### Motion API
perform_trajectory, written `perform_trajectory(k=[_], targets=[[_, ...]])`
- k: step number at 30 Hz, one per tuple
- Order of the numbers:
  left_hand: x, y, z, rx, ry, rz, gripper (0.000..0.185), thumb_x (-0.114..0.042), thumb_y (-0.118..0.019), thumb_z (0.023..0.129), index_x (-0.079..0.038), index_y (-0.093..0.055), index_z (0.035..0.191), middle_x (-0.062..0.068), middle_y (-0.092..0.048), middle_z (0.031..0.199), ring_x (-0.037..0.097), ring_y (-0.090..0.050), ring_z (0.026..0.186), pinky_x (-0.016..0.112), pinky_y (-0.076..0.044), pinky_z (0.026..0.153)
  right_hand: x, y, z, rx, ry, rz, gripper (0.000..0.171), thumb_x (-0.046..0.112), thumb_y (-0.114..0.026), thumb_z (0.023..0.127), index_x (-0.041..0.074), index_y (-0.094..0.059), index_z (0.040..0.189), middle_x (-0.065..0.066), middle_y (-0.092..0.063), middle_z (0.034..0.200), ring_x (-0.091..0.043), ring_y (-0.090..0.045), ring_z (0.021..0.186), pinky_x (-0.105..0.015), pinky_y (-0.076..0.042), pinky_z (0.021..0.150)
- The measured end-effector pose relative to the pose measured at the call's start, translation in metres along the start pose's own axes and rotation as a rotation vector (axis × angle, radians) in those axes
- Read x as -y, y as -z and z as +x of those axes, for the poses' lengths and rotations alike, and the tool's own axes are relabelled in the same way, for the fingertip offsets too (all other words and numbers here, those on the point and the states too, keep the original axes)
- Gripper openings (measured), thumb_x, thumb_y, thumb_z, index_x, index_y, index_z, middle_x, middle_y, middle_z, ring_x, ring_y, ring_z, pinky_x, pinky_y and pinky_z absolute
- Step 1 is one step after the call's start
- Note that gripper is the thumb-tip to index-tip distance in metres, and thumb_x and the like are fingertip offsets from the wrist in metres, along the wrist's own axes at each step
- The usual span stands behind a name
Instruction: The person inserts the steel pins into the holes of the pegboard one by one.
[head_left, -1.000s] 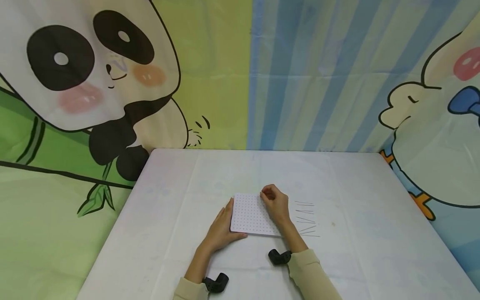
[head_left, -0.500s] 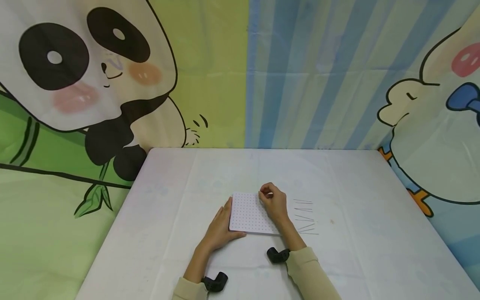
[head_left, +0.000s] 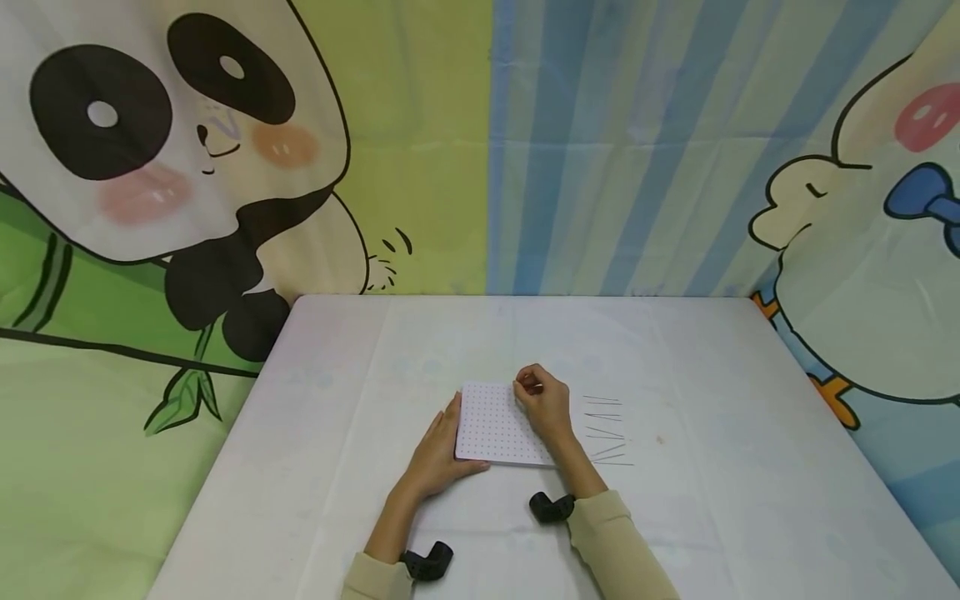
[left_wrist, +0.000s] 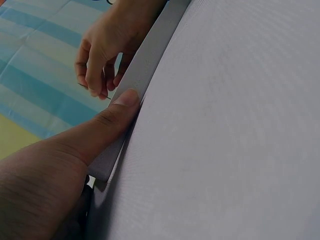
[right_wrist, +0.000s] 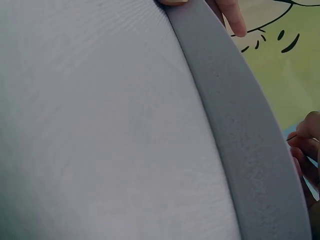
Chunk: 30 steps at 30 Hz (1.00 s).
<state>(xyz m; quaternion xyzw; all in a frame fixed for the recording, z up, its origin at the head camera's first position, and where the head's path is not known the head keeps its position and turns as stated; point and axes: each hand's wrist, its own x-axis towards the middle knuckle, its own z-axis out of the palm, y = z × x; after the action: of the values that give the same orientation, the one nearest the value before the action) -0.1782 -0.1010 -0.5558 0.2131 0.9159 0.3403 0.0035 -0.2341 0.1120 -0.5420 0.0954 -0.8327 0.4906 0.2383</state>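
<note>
A white foam board (head_left: 491,429) dotted with a grid of small holes lies flat on the table. My left hand (head_left: 442,446) rests against its left edge, with the thumb (left_wrist: 117,112) pressed on the near edge. My right hand (head_left: 527,385) hovers over the board's far right part and pinches a thin metal pin (left_wrist: 102,95) between its fingertips. In the right wrist view the board's thick grey edge (right_wrist: 235,130) runs across the frame, with the right hand's curled fingers (right_wrist: 305,145) at the right border.
Several more thin pins (head_left: 606,429) lie loose on the white tablecloth (head_left: 675,375) just right of the board. Cartoon-printed curtains, a panda (head_left: 172,150) and a duck (head_left: 862,250), hang behind and beside the table. Black wrist camera mounts (head_left: 551,507) sit on both sleeves.
</note>
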Motion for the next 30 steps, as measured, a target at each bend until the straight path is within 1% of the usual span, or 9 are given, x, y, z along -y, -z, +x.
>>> perform_trajectory(k=[5,8,12,16,19,24,28,30], targets=[[0.000,-0.002,-0.001,-0.010,-0.008,-0.011,0.117,-0.046,-0.079,0.067,-0.002,-0.005,0.147,0.011,-0.016,0.152,0.019,-0.016,0.138,0.033,-0.007,0.114,0.003,0.000,-0.002,-0.025,-0.034,0.022,0.008,0.003,-0.069,0.075,0.005,-0.064,0.081,-0.002,-0.066,0.072,-0.013,-0.062,0.066,-0.024,-0.055,0.058],[-0.001,-0.002,-0.002,-0.015,-0.008,-0.016,0.118,-0.045,-0.079,0.067,-0.002,-0.005,0.148,0.011,-0.016,0.152,0.019,-0.017,0.138,0.034,-0.007,0.114,0.004,0.001,-0.003,-0.026,-0.065,0.034,0.011,0.002,-0.070,0.074,0.005,-0.064,0.082,-0.002,-0.065,0.073,-0.014,-0.062,0.066,-0.025,-0.055,0.059],[-0.001,-0.003,-0.002,-0.011,-0.009,-0.013,0.118,-0.045,-0.079,0.067,-0.003,-0.004,0.148,0.011,-0.016,0.152,0.019,-0.016,0.138,0.033,-0.007,0.114,0.003,0.002,-0.005,-0.019,-0.085,0.039,0.013,0.001,-0.071,0.073,0.004,-0.064,0.083,-0.004,-0.066,0.075,-0.015,-0.063,0.067,-0.026,-0.055,0.061],[-0.001,-0.004,-0.001,-0.002,-0.010,-0.008,0.117,-0.046,-0.078,0.068,-0.003,-0.004,0.148,0.012,-0.017,0.152,0.019,-0.016,0.138,0.033,-0.006,0.114,0.004,0.005,-0.006,0.002,-0.108,0.055,0.016,0.002,-0.072,0.073,0.002,-0.065,0.087,-0.004,-0.066,0.078,-0.016,-0.063,0.068,-0.027,-0.055,0.063],[-0.001,-0.003,-0.001,-0.006,-0.015,-0.007,0.117,-0.046,-0.078,0.068,-0.002,-0.005,0.148,0.012,-0.017,0.152,0.019,-0.016,0.138,0.034,-0.006,0.114,0.006,0.010,-0.007,0.037,-0.150,0.093,0.017,0.004,-0.071,0.075,0.002,-0.066,0.092,-0.004,-0.067,0.082,-0.016,-0.063,0.072,-0.028,-0.055,0.067],[-0.001,-0.002,-0.001,-0.018,-0.029,-0.002,0.117,-0.048,-0.077,0.068,-0.002,-0.006,0.147,0.012,-0.017,0.152,0.020,-0.016,0.139,0.035,-0.008,0.114,0.010,0.027,-0.013,0.073,-0.216,0.165,0.018,0.011,-0.071,0.080,0.004,-0.068,0.097,-0.002,-0.068,0.090,-0.015,-0.063,0.081,-0.023,-0.053,0.073],[-0.001,-0.001,-0.001,-0.013,-0.024,0.007,0.116,-0.050,-0.076,0.068,-0.002,-0.006,0.147,0.011,-0.015,0.152,0.020,-0.014,0.139,0.035,-0.007,0.114,0.014,0.052,-0.021,0.064,-0.229,0.225,0.019,0.018,-0.071,0.082,0.004,-0.069,0.095,-0.005,-0.068,0.092,-0.015,-0.062,0.084,-0.020,-0.052,0.076],[-0.001,-0.001,-0.002,-0.009,-0.017,0.009,0.116,-0.049,-0.076,0.068,-0.002,-0.007,0.147,0.010,-0.014,0.152,0.021,-0.013,0.139,0.035,-0.007,0.114,0.015,0.068,-0.026,0.055,-0.226,0.243,0.018,0.018,-0.070,0.082,0.004,-0.069,0.093,-0.007,-0.068,0.091,-0.015,-0.062,0.084,-0.020,-0.052,0.074]])
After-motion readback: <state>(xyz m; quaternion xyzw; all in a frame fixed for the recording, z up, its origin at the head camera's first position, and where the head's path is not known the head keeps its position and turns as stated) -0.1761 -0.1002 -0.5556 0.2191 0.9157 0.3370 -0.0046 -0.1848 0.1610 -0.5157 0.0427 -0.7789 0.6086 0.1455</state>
